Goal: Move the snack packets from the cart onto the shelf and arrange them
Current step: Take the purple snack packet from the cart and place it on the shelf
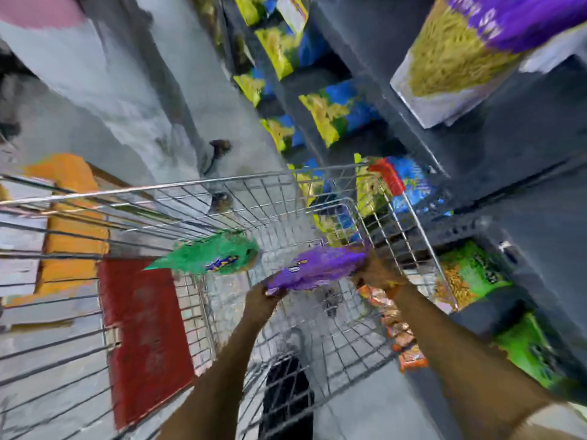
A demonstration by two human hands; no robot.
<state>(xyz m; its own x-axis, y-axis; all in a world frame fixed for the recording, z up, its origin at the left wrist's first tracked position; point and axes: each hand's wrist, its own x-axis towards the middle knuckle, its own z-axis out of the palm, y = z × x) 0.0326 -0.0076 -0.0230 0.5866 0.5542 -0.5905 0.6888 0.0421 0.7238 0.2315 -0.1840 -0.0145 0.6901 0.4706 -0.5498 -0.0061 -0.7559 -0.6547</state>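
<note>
Head view: both hands grip one purple packet [317, 265] above the cart [222, 182], left hand [265, 296] at its near-left end, right hand [374, 271] at its far-right end. Its long axis runs left-right. The shelf [476, 173] lies right, nearer the right hand. A green packet [209, 257] sits just left.

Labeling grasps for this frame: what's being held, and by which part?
Both hands hold the purple packet over the cart: left hand at its near-left end, right hand at its right end. Blur hides the finger placement.
</note>
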